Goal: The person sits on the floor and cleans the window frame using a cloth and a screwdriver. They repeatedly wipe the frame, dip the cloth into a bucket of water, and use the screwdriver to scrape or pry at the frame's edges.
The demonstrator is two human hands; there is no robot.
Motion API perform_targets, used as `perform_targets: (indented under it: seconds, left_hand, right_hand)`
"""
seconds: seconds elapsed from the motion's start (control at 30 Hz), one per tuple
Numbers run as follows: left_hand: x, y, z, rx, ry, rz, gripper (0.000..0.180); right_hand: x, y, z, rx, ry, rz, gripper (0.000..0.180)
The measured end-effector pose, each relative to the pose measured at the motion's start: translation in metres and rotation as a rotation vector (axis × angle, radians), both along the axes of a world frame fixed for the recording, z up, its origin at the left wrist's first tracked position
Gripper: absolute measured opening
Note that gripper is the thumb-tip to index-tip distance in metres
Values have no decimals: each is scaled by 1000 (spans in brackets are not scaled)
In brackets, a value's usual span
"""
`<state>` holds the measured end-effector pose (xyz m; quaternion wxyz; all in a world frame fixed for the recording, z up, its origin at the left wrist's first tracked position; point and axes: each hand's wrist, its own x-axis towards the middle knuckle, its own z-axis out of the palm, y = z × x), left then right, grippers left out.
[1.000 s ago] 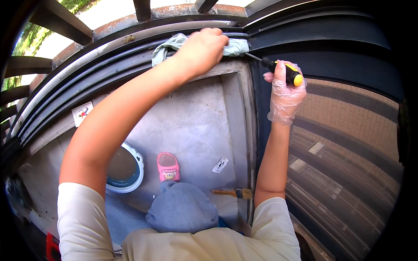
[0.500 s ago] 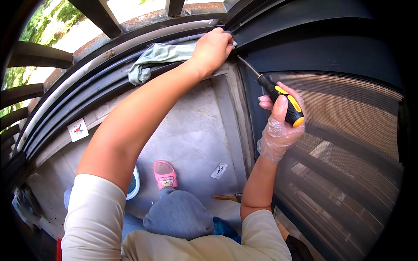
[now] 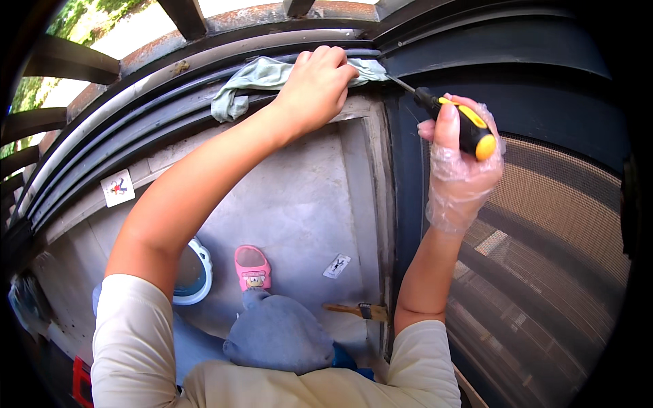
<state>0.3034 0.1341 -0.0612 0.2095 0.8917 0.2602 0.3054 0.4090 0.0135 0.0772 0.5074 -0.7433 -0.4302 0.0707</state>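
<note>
grey concrete ledge (image 3: 299,204); left hand (image 3: 316,85) presses crumpled cloth (image 3: 255,78), gloved right hand (image 3: 462,160) grips screwdriver (image 3: 452,119).

The screwdriver (image 3: 454,120) tip was hidden behind the pale green cloth (image 3: 262,78) in the window track. The left hand (image 3: 316,85) covered the cloth's middle. The sticker (image 3: 118,188) on the ledge was too small to read.

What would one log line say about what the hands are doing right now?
left hand: pressing pale green cloth on window track | right hand: gloved, gripping screwdriver, tip at cloth in frame corner
</note>
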Motion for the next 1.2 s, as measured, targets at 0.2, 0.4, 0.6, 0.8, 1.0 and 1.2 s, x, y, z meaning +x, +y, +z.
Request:
perform_targets:
  seconds: [0.2,0.4,0.6,0.8,1.0,1.2]
  left_hand:
    - [-66,1,15,80,60,207,25]
    - [-112,11,13,-117,80,111,26]
    - [-115,15,34,197,333,94,21]
    - [-54,-15,17,47,98,-175,32]
    - [-7,-34,3,137,224,-71,47]
    - [8,-33,-4,66,207,-83,49]
  right_hand:
    - [12,26,-13,-212,-205,29,28]
    - [10,47,23,-584,-312,146,36]
    - [-15,74,56,-1213,-908,319,30]
    - [-3,98,46,-1298,-1194,364,20]
    - [-8,106,40,-1309,-1375,426,16]
    - [0,103,37,-1303,-1284,457,21]
